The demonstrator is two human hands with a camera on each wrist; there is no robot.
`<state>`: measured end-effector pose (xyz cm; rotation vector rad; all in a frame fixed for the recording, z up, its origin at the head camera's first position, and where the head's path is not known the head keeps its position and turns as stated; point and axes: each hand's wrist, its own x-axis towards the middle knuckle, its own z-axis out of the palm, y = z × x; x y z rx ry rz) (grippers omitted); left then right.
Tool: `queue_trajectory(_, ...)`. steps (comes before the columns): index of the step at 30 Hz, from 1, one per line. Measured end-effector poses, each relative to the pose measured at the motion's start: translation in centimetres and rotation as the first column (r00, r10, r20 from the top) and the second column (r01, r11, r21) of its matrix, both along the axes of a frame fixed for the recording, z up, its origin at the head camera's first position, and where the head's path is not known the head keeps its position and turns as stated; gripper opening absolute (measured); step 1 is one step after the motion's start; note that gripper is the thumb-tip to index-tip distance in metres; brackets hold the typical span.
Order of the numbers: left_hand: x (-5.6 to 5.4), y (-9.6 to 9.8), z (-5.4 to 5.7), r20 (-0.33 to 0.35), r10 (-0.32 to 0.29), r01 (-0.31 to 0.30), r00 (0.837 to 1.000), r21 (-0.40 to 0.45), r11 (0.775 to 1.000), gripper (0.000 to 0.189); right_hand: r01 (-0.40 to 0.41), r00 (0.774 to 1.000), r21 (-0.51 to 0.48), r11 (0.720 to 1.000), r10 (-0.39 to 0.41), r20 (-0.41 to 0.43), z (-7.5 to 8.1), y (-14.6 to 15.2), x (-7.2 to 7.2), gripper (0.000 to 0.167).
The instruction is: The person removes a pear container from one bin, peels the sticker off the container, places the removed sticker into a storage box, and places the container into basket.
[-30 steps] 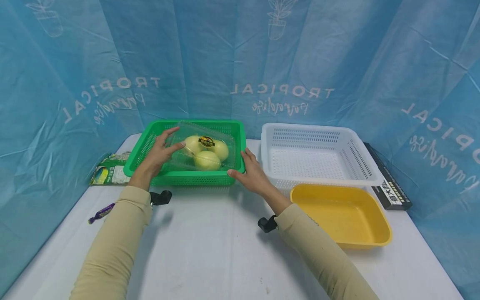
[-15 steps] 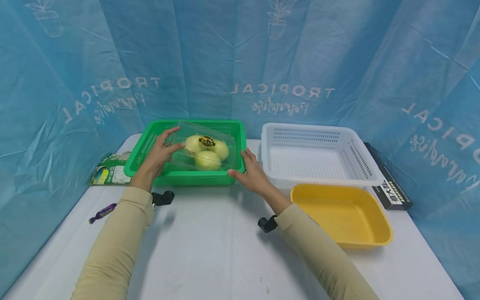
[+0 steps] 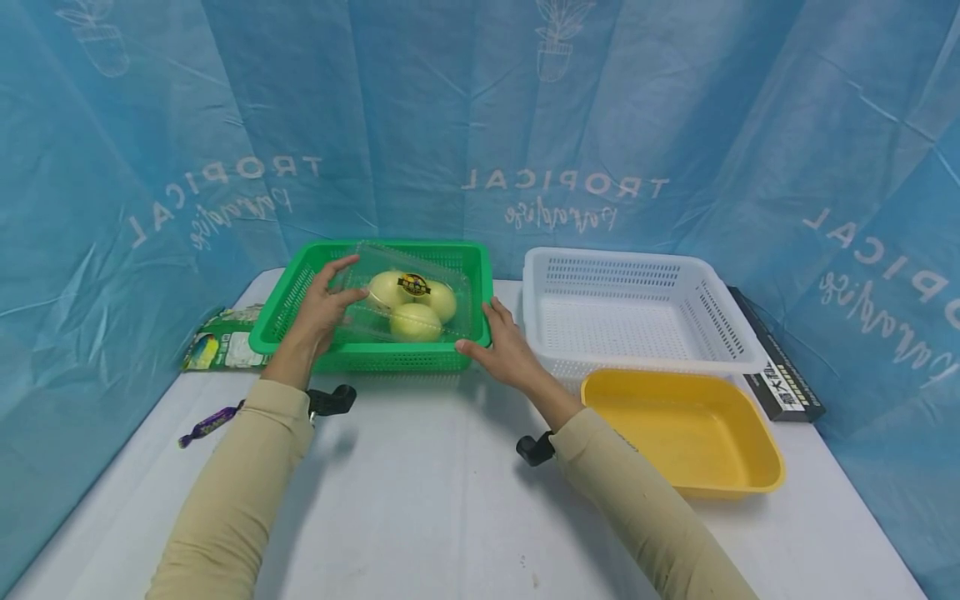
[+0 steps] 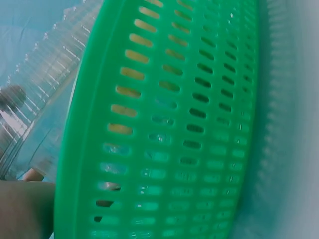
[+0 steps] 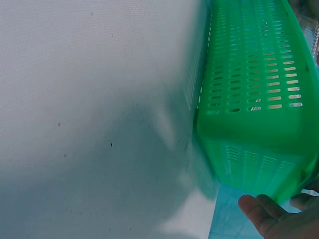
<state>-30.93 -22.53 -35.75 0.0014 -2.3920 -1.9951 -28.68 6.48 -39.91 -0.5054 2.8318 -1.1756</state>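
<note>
My left hand (image 3: 318, 308) grips the left end of a clear plastic fruit box (image 3: 352, 317), thumb and fingers spread across its width. The box sits slantwise inside a green basket (image 3: 390, 360), its left end raised. Through its clear lid show three pale yellow-green round fruits (image 3: 416, 322) and a black-and-gold label (image 3: 414, 285). In the left wrist view the box's ribbed side (image 4: 55, 64) rises above the basket rim. My right hand (image 3: 504, 346) holds the basket's front right corner, thumb on the rim; its fingers lie along the outer end wall in the right wrist view.
A white basket (image 3: 750, 354) stands right of the green one, with a yellow tub (image 3: 690, 433) before it and a black box (image 3: 787, 400) beside it. At left lie a green printed packet (image 3: 217, 346) and a purple-wrapped candy (image 3: 210, 427). A blue curtain (image 3: 420, 125) closes the back.
My left wrist and forearm have shifted slightly to the right. The right hand, baskets and fruit box stay nearly where they were.
</note>
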Motion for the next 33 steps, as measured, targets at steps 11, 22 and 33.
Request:
queue_trajectory(11,0.1,0.6,0.0,-0.003,0.050,-0.049,0.999,0.096,0.994,0.060,-0.002,1.000,0.013,1.000,0.002,0.001,0.0,0.1,0.1,0.086)
queue_trajectory(22,0.7,0.3,0.6,0.018,0.066,-0.068,0.998,0.114,0.991,0.056,-0.005,1.000,0.006,1.000,0.005,-0.005,-0.2,0.1,0.0,0.084)
queue_trajectory(33,1.3,-0.1,1.4,0.012,0.102,-0.103,0.995,0.122,0.987,0.056,-0.009,1.000,0.014,1.000,0.009,0.001,-0.1,0.1,0.0,0.088)
